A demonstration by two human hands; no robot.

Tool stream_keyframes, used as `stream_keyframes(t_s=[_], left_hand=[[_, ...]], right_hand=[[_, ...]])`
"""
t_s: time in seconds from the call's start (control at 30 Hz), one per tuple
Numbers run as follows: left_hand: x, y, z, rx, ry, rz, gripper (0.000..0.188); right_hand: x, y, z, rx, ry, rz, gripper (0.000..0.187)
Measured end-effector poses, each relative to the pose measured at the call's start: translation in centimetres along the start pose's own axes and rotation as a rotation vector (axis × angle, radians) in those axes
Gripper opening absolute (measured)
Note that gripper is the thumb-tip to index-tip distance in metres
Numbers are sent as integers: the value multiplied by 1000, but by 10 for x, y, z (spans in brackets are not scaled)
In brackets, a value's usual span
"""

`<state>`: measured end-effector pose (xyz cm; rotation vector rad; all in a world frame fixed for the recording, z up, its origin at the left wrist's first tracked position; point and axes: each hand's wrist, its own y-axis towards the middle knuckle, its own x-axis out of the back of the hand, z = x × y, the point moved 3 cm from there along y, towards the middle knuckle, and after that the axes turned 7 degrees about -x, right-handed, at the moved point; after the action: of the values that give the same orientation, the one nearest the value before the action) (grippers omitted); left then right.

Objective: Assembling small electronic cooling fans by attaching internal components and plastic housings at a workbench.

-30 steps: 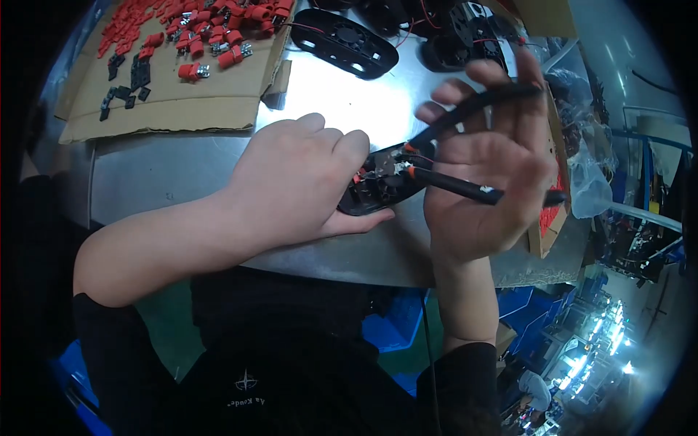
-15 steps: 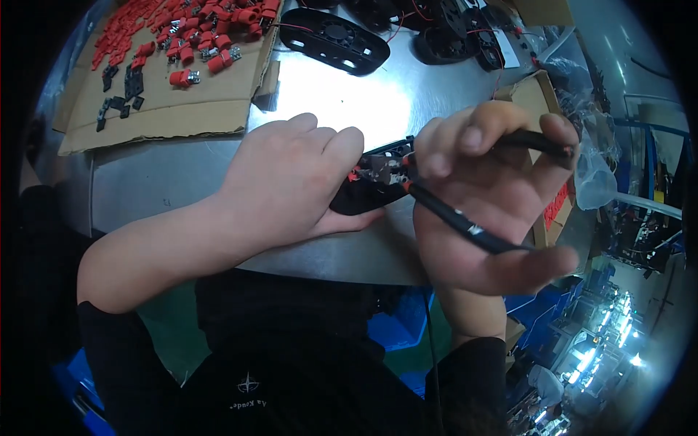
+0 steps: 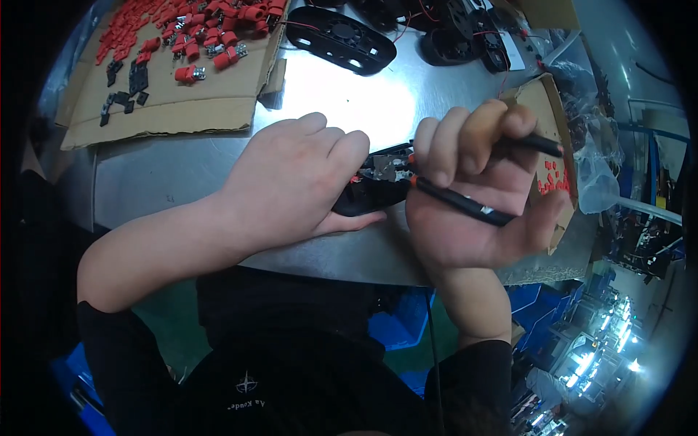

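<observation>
The left hand [image 3: 298,167] grips a black housing [image 3: 367,201] above the bench [image 3: 174,171]. The right hand [image 3: 476,189] holds pliers [image 3: 462,202] with spread handles; their head seems to touch the housing. Farther away, red connectors [image 3: 230,57] lie on cardboard [image 3: 167,116].

Black plier handles [image 3: 462,203]; red parts [image 3: 231,56]; brown cardboard [image 3: 178,109].

Mid-frame, the left hand [image 3: 294,171] grips a black plastic casing [image 3: 363,203]. Right of centre, the right hand [image 3: 483,186] holds black-handled pliers [image 3: 452,198] that reach to the casing. Red parts [image 3: 193,51] lie on cardboard [image 3: 174,112] at upper left; another black casing [image 3: 342,38] lies at top centre.
</observation>
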<state>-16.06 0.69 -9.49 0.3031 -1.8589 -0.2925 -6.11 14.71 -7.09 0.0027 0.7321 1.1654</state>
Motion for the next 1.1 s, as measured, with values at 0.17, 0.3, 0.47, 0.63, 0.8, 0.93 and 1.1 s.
stream_keyframes(t_s=[0.17, 0.3, 0.47, 0.63, 0.8, 0.93, 1.1], left_hand=[[-1, 0, 0, 0, -2, -17, 57], [-1, 3, -2, -35, -6, -21, 57], [-3, 6, 4, -75, -41, -2, 59], [-5, 7, 7, -99, -59, 3, 62], [-3, 10, 9, -111, -83, 16, 61], [-2, 9, 7, -110, -87, 32, 61], [1, 8, 6, -106, -31, 41, 62]], right_hand=[[-7, -4, -3, -30, 32, -30, 57], [0, 2, -2, -45, 46, 41, 56], [3, 3, 0, -136, 103, 48, 56], [-7, -9, 10, -179, -18, 105, 57], [-14, -18, 8, -83, -186, 140, 59], [-16, -17, 13, -53, -216, 186, 58], [0, 2, 33, -32, -44, 149, 55]])
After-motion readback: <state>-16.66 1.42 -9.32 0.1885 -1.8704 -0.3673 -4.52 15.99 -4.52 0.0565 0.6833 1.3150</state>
